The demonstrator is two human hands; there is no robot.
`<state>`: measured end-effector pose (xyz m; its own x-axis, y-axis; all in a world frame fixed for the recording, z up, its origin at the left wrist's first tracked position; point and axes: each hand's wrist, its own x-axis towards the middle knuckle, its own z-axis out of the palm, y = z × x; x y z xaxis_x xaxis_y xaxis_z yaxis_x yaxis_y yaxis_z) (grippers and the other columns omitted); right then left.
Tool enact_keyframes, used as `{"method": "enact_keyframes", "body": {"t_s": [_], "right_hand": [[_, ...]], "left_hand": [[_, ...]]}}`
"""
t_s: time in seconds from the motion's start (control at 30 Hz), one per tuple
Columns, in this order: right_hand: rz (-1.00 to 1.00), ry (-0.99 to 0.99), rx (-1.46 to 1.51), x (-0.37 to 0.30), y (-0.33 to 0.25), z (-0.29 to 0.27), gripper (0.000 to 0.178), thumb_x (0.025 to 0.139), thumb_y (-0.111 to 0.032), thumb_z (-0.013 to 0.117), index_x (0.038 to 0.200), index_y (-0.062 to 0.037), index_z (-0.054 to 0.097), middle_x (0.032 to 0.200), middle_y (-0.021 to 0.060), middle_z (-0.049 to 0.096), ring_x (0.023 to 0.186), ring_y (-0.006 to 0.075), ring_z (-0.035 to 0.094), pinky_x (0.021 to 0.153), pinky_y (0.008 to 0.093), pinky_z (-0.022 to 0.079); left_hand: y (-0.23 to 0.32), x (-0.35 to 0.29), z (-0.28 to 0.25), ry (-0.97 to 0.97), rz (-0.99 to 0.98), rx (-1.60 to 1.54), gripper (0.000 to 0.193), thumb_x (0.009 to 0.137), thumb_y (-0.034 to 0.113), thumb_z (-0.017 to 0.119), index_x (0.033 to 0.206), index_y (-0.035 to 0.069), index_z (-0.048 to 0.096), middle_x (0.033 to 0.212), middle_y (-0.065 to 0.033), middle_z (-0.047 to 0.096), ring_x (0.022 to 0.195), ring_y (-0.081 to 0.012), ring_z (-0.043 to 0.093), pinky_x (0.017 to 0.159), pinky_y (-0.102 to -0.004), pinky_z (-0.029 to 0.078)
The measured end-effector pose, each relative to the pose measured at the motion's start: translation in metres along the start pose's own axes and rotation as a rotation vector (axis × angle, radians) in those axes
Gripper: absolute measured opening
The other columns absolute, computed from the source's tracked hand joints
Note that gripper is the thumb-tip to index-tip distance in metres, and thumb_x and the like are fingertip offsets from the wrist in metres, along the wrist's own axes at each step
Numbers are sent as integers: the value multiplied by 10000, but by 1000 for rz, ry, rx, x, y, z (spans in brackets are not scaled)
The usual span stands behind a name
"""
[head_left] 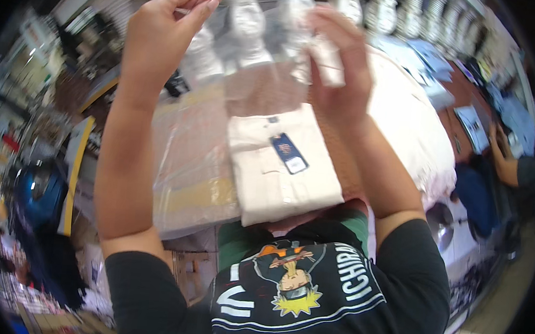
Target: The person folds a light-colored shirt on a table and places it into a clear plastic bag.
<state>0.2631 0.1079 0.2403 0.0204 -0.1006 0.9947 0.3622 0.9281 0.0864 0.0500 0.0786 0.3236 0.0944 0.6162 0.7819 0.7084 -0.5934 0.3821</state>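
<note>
My left hand (165, 32) and my right hand (343, 67) are both raised and pinch the top of a clear plastic bag (254, 48). A folded cream shirt (279, 174) with a dark blue hang tag (289, 153) hangs half inside the lower part of the bag, between my forearms. The left hand grips the bag's left upper edge with thumb and fingers. On the right upper edge, my right hand's fingers fold over crumpled plastic.
Several bagged folded shirts (192, 174) lie stacked behind my left forearm. A big white cloth pile (413, 121) sits to the right. Another person (516, 166) is at the far right. A blue round object (36, 194) is at the left, a cardboard box (189, 273) below.
</note>
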Motion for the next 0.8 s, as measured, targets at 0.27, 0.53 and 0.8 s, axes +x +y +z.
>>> {"method": "enact_keyframes", "body": {"t_s": [0.27,0.53,0.8], "right_hand": [[442,-1480,-366,-9,-17,-1,318,795,-149,556,1077,-5,589,913,185,656,875,287,650,744,402,505],[1364,303,1765,-104,42,31,499,932,-303,506,1323,-44,338,1302,175,401,1167,312,448,933,426,433],[1433,571,1141,-119,66,-6,676,930,-477,417,1469,-198,119,1487,193,152,1314,382,275,985,468,354]], "left_hand": [[53,-49,49,-16,170,0,92,812,88,663,893,49,682,714,-49,591,505,-98,502,492,-253,408],[83,-148,125,-70,257,-207,263,718,-45,679,948,82,679,789,-49,598,586,-131,560,479,-258,444],[74,-201,117,-581,107,-249,620,744,201,707,1296,79,455,1223,-149,496,1139,-262,484,959,-405,366]]}}
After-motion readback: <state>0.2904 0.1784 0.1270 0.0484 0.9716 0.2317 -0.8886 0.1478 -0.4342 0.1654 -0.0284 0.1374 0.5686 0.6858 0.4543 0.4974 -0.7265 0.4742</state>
